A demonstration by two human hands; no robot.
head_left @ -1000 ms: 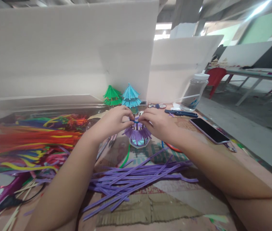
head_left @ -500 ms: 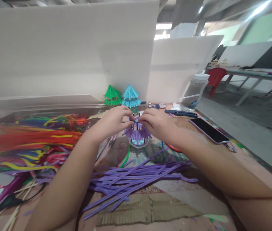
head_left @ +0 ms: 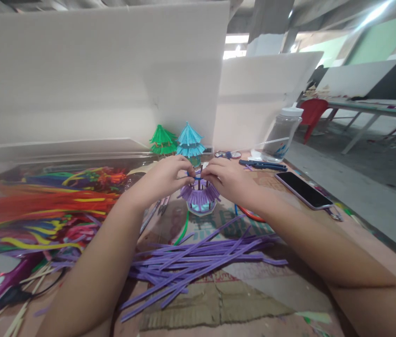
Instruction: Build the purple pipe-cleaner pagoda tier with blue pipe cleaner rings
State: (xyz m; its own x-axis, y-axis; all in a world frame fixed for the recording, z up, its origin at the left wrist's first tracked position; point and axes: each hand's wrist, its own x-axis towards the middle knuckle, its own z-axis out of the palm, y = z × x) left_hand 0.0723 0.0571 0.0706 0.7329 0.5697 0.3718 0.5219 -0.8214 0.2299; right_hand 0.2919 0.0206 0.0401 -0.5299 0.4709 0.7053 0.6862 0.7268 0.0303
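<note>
While the head view centres on a purple-fringed model point(head_left: 200, 196), left hand point(head_left: 169, 177) grip pinching a blue piece point(head_left: 197, 178) at its top, right hand point(head_left: 231, 180) grip drawn together alongside, contents hidden from me, purple strips point(head_left: 198, 260) at six o'clock, blue-roofed model point(head_left: 190, 138) at twelve

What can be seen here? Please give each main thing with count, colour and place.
Purple model: one, purple, middle.
Blue strip: one, blue, at its top.
Purple strips: many, purple, front centre.
Green model: one, green, back centre.
Light-blue model: one, light blue, beside it.
Assorted strips: many, multicoloured, left.
Magenta device: one, magenta, front left.
Wooden sticks: several, pale, front left.
Phone: one, black screen, right.
Bottle: one, clear, back right.
White boards: at least two, white, behind.
Red chair: one, red, background right.
Left hand: one, bare, pinching the strip.
Right hand: one, bare, beside it; grip unclear.
</note>
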